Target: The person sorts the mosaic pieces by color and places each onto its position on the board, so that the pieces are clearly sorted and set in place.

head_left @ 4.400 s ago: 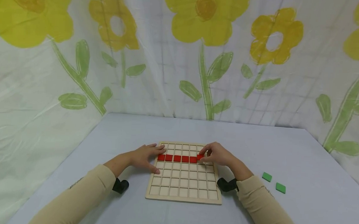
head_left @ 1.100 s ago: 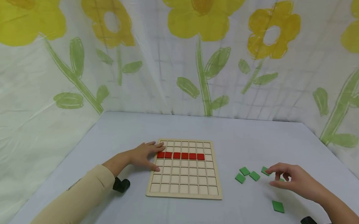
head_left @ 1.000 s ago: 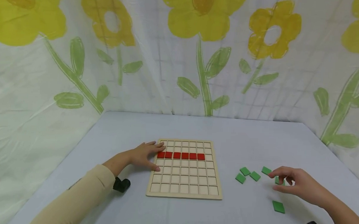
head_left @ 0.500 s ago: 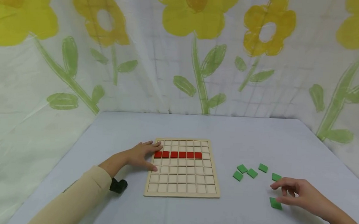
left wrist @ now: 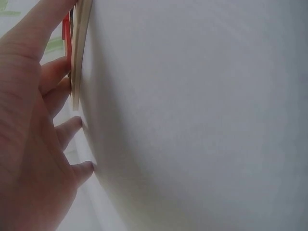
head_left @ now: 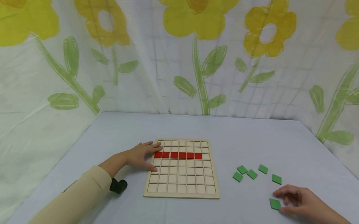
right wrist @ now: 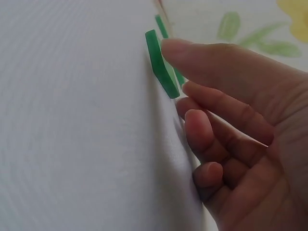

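Note:
My left hand (head_left: 137, 155) rests with spread fingers over the left edge of a wooden grid board (head_left: 181, 188). In the left wrist view, fingertips lie along the board's rim (left wrist: 80, 53) beside a red tile (left wrist: 68, 45). Several red square tiles (head_left: 182, 155) form one row across the board's third line of cells. My right hand (head_left: 305, 203) is low over the table at right, around a green square tile (head_left: 275, 204). Its thumb is right at that tile's near corner; the index finger stands off its far side. The right wrist view shows the thumb overlapping the green tile (right wrist: 161, 67).
More loose green tiles lie between the board and my right hand, including one (head_left: 276, 179) just beyond it and another (head_left: 252, 174) nearer the board. A white sheet (head_left: 233, 104) with painted flowers hangs behind the table's far edge (head_left: 197, 116).
My right hand has let go of a red tile on the board and moved right, then nearer to me, lowering to the closest green tile. The left hand stays on the board's edge.

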`<action>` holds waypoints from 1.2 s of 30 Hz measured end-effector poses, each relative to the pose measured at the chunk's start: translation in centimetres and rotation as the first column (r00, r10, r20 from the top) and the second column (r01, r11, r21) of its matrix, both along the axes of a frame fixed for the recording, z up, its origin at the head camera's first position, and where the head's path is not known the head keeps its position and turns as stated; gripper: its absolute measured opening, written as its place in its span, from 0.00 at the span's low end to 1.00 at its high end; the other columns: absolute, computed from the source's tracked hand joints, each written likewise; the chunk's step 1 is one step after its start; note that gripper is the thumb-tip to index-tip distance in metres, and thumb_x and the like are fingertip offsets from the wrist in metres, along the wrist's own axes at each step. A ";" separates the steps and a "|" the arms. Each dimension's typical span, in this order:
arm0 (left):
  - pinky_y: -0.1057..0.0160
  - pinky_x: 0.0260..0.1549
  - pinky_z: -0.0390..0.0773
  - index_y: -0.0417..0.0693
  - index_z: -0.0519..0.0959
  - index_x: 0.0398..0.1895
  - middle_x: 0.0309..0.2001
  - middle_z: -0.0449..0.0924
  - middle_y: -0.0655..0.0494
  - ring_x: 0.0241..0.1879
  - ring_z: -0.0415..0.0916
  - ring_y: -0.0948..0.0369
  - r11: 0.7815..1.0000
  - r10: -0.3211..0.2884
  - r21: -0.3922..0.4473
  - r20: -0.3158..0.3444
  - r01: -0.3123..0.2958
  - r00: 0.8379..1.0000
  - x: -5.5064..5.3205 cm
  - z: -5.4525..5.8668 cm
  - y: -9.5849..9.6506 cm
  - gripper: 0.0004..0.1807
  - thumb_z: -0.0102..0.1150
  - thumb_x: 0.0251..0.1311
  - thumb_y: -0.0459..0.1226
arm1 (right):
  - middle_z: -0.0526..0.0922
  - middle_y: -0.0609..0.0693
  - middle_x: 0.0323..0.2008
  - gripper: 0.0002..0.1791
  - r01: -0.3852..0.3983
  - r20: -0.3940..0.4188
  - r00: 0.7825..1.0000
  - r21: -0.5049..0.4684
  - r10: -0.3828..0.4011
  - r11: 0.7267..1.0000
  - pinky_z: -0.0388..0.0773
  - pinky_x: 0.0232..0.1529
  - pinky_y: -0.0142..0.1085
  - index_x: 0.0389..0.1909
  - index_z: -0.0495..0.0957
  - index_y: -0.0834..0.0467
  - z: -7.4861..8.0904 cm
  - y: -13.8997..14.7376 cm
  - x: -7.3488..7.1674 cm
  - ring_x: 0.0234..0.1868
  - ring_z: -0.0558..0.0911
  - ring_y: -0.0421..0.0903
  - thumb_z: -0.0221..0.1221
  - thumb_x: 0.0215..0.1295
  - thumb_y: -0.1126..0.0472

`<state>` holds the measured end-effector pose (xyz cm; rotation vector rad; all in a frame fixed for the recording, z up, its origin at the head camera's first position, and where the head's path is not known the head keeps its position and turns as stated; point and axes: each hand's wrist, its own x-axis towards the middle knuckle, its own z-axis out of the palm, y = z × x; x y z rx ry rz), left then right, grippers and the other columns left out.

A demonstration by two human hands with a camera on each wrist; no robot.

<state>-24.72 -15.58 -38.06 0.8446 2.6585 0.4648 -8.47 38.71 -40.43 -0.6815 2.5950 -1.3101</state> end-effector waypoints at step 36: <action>0.35 0.66 0.35 0.54 0.57 0.71 0.74 0.48 0.55 0.73 0.37 0.44 1.000 -0.020 0.018 0.011 0.020 1.000 0.1 0.2 -0.2 0.49 0.65 0.46 0.60 | 0.78 0.41 0.35 0.15 -0.155 -0.129 0.982 -0.117 0.139 0.981 0.70 0.24 0.32 0.39 0.78 0.59 -0.2 -0.4 -0.6 0.30 0.74 0.39 0.60 0.52 0.77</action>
